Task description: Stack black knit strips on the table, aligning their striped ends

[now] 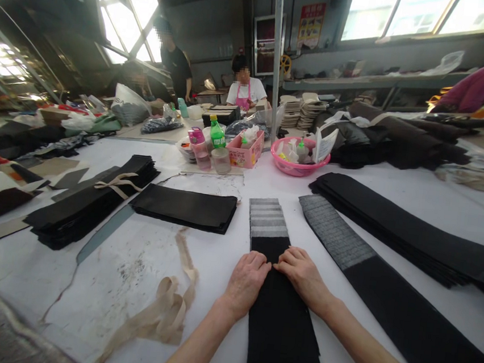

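Note:
A long black strip of sheet material point(282, 339) runs away from me on the white table. Its far end point(268, 217) fans out in stepped layers with grey bands. My left hand point(246, 282) is closed, its fingers curled and pinching at the strip just below those bands. Close beside it, my right hand point(303, 277) pinches the same strip near its right side; the fingertips of both hands almost meet. What lies under the fingertips is hidden. To the right lies a second stack of black strips point(408, 317) with a fanned grey end point(340, 231).
Black stacks lie at right point(396, 225), centre left point(186, 206) and left, one tied with a ribbon point(117, 183). Loose beige ribbon point(165, 311) trails at front left. Behind stand a pink basin point(299, 167), a pink box point(247, 154) and a green bottle point(217, 133). Several people are farther back.

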`<move>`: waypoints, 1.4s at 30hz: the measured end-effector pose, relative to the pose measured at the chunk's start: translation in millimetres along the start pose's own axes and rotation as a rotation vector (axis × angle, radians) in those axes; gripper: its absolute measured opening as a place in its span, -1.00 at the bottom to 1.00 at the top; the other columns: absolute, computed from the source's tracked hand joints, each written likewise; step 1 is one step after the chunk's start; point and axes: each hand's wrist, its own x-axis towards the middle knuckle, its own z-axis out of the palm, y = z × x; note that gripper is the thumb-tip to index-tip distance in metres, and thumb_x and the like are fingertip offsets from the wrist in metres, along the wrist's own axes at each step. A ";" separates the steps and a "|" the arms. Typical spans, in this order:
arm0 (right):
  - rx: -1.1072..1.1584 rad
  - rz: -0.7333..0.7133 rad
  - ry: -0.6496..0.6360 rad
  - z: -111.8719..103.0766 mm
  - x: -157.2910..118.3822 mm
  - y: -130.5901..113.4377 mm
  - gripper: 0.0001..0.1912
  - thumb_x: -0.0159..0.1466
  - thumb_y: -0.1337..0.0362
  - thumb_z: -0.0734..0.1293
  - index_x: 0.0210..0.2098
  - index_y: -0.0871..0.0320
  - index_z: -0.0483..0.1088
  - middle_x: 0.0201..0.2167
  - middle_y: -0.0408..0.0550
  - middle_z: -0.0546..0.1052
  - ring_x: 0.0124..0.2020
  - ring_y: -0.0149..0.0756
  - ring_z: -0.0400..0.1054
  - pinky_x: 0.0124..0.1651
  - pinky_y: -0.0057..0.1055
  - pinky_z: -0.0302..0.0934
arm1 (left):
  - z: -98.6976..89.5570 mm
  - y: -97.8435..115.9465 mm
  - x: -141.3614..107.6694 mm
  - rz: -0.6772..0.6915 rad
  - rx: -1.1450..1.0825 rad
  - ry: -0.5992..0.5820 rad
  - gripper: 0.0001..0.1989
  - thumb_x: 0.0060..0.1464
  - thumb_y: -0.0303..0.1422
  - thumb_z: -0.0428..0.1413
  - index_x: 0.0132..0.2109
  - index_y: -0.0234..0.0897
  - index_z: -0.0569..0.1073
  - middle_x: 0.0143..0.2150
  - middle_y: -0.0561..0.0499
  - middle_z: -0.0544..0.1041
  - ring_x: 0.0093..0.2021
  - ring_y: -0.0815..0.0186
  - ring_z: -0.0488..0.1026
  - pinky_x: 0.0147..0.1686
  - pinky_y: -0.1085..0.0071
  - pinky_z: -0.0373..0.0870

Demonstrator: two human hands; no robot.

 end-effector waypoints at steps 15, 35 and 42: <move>-0.047 -0.024 0.017 2.8 -1.5 -1.1 -0.84 0.34 0.37 0.24 -0.20 0.09 0.45 -0.26 -0.10 0.45 -0.14 -0.27 0.26 0.17 -0.19 0.07 | -0.8 4.0 1.7 0.049 0.045 -0.038 -0.82 0.27 -0.48 -0.09 -0.12 -0.25 0.39 -0.18 -0.05 0.39 -0.09 0.21 0.33 -0.08 0.23 0.32; -0.072 -0.052 0.000 -6.6 -2.6 -2.4 -0.84 0.33 0.38 0.25 -0.18 0.08 0.45 -0.25 -0.13 0.48 -0.13 -0.30 0.28 0.21 -0.19 0.04 | 2.4 0.6 -2.0 0.069 0.113 -0.063 -0.83 0.26 -0.50 -0.10 -0.15 -0.27 0.37 -0.23 -0.04 0.37 -0.15 0.21 0.34 -0.11 0.25 0.37; -0.092 -0.047 -0.017 -5.8 -4.7 -3.8 -0.83 0.35 0.37 0.22 -0.18 0.09 0.44 -0.26 -0.11 0.45 -0.13 -0.29 0.27 0.23 -0.18 0.01 | 0.5 -5.7 -4.8 0.085 0.069 -0.078 -0.82 0.27 -0.50 -0.11 -0.12 -0.27 0.37 -0.21 -0.04 0.36 -0.13 0.22 0.34 -0.08 0.28 0.39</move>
